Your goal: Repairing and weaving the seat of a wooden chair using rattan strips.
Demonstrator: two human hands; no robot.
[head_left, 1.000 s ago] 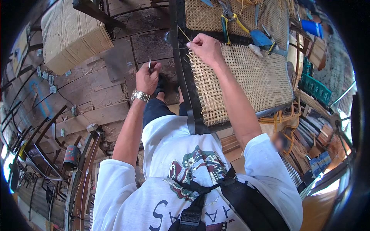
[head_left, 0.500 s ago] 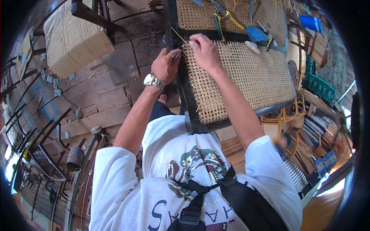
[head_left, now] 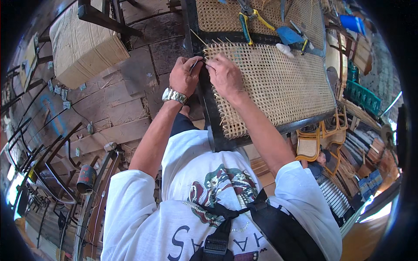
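A sheet of woven cane webbing (head_left: 274, 87) with frayed ends along its left edge lies over a dark wooden frame (head_left: 210, 117). My left hand (head_left: 184, 77) is closed at the outer left side of the frame, and a thin dark metal-looking piece shows between its fingers. Just across from it, my right hand (head_left: 225, 77) rests over the webbing's left edge, fingertips pinched together. Whatever the right fingers grip is hidden. A few loose cane ends stick up near the upper left corner of the sheet, above both hands.
Hand cutters (head_left: 249, 18) with yellow and green handles, a blue flat piece (head_left: 288, 35) and a white lump (head_left: 284, 50) lie farther up the frame. A cardboard box (head_left: 89, 48) stands at left on the plank floor. At right are rattan chair frames (head_left: 320, 139) and another person (head_left: 323, 157).
My right hand has come down and left from the webbing's upper corner, closer to my left hand. The left hand has barely shifted.
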